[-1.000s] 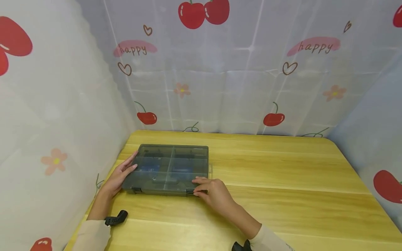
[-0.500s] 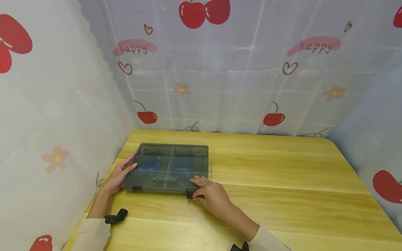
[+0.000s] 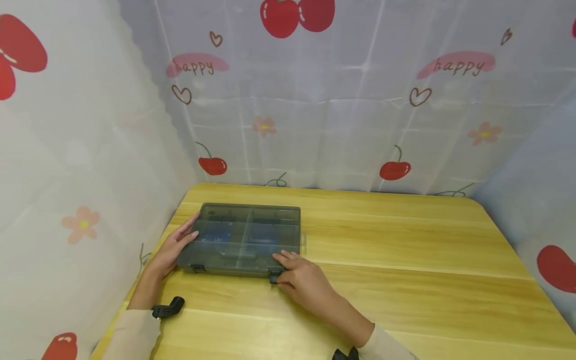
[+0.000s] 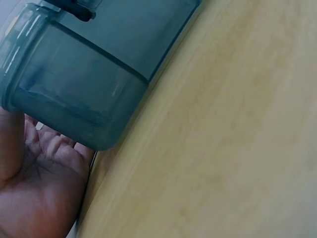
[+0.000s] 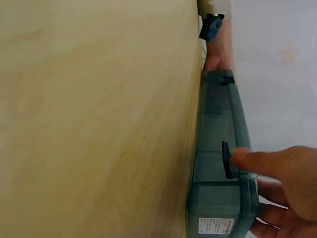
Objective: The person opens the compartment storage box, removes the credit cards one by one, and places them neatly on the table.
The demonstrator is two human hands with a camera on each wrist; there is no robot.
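A grey see-through plastic storage box [image 3: 243, 235] with inner dividers lies on the table, its lid down. Blue items show dimly inside. My left hand [image 3: 171, 250] grips the box's left side, thumb over the lid's edge; its fingers bend behind the box [image 4: 84, 74] in the left wrist view. At the front right corner my right hand [image 3: 306, 282] works the black latch [image 3: 274, 275], which stands out from the front wall. In the right wrist view the thumb tip is behind the latch flap [image 5: 226, 159], other fingers on the lid side. The front left latch [image 3: 198, 268] lies flat.
The yellow wood-grain table [image 3: 405, 250] extends to the right of the box and in front of it. A cherry-printed curtain [image 3: 315, 125] hangs behind and at both sides. A white printed label [image 5: 216, 225] is on the box's end.
My right thumb has swung the front right latch outward and down from the box wall. My left hand keeps its place on the box; the head view has shifted slightly.
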